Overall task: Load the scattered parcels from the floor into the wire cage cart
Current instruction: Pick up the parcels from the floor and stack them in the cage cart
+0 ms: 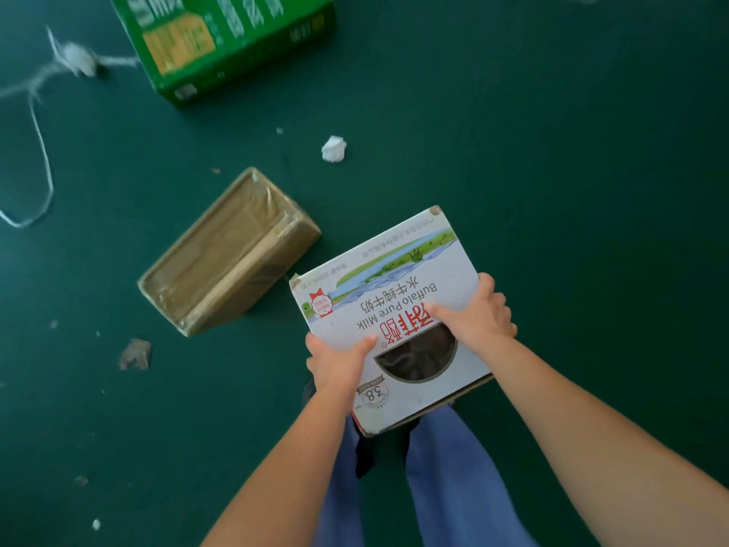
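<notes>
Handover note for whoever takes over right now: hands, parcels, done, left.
Left hand and right hand both grip the white Buffalo Pure Milk carton, held up in front of the legs.
Brown taped cardboard parcel lies on the green floor, just left of the carton.
Green carton lies further off, at the top of the view.
Wire cage cart is not in view.
Done: milk carton picked up.
Left: carry it to the cart, then load the brown parcel and green carton.
</notes>
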### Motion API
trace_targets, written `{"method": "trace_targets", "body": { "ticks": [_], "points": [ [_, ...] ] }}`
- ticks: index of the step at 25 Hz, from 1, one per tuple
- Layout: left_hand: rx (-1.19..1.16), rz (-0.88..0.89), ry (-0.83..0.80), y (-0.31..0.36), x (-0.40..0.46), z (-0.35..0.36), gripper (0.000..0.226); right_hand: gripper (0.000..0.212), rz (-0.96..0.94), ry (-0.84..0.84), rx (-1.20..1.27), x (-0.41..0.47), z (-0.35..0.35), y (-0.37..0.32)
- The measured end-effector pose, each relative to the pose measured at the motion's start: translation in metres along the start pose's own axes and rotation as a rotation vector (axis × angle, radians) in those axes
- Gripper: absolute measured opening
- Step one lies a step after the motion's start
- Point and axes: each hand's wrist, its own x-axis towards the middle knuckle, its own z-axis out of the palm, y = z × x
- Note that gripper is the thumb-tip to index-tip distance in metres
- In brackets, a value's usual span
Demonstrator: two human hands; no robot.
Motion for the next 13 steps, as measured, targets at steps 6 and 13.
{"method": "trace_targets", "body": {
  "ticks": [6, 13],
  "points": [
    [0.115, 0.303, -0.060, 0.096, -0.171, -0.055, 0.093, 0.097, 0.006, 0.127, 0.132, -0.136, -0.160, -0.009],
    [0.326, 0.611, -0.158, 0.164, -0.335, -0.112, 0.098, 0.117, 0.026, 0.301, 0.275, -0.281, -0.271, 0.014]
  ]
}}
